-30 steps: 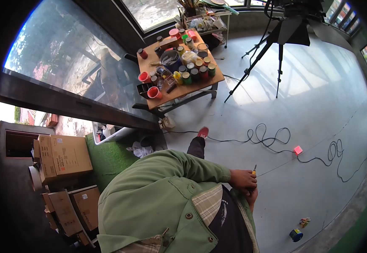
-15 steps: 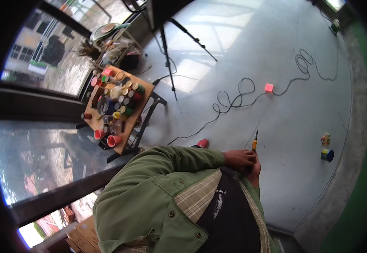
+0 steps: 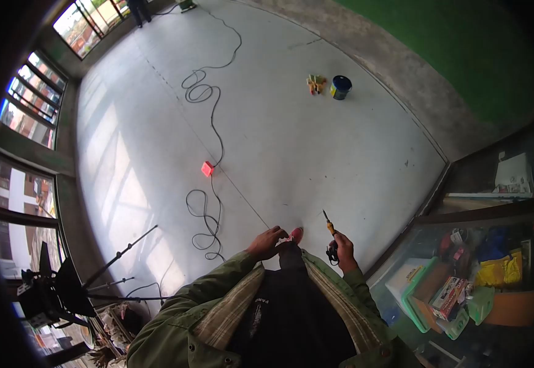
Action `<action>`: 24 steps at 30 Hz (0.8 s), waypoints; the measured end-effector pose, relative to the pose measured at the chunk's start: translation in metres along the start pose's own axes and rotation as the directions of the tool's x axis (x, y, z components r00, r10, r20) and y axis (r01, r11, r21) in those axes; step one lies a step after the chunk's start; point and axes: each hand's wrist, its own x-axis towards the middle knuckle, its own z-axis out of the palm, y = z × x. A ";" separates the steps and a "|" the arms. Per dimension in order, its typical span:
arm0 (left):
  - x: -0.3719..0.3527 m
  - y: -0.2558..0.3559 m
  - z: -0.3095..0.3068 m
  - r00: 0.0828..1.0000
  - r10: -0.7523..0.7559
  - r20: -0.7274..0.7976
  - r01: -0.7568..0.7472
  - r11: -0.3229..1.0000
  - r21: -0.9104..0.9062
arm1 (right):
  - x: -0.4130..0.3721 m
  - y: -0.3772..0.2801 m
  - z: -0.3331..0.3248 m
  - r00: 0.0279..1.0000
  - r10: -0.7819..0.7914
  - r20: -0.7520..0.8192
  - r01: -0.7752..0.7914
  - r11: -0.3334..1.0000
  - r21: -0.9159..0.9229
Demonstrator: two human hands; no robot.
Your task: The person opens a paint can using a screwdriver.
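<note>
My right hand (image 3: 344, 250) is closed around a soldering iron (image 3: 329, 226) with a yellow handle and a thin dark tip pointing up and to the left. A bunched black cord (image 3: 332, 253) hangs at the same hand. My left hand (image 3: 267, 243) is in front of my body, its fingers bent together. Whether something small lies between those fingertips I cannot make out. Just beyond them a red shoe (image 3: 296, 234) shows on the floor.
A red power box (image 3: 207, 168) lies on the grey floor with a looping black cable (image 3: 216, 132). Farther off stand a paint can (image 3: 340, 88) and a small colourful bundle (image 3: 316, 84). A lamp on a tripod (image 3: 55, 288) is at left; cluttered boxes (image 3: 448, 297) are at right.
My view has turned to the right, so the cluttered table has left it. My hands, close together before, are now apart, with the soldering iron in my right hand.
</note>
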 end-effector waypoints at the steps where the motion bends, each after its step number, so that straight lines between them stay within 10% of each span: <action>1: 0.034 -0.003 -0.007 1.000 0.011 0.015 -0.011 1.000 0.015 | 0.022 -0.009 -0.017 0.999 -0.051 -0.010 0.050 0.996 -0.074; 24: 0.534 -0.122 -0.093 0.947 -0.278 0.159 0.272 0.960 0.060 | 0.349 -0.329 -0.122 0.946 -0.284 -0.156 0.098 0.709 -0.698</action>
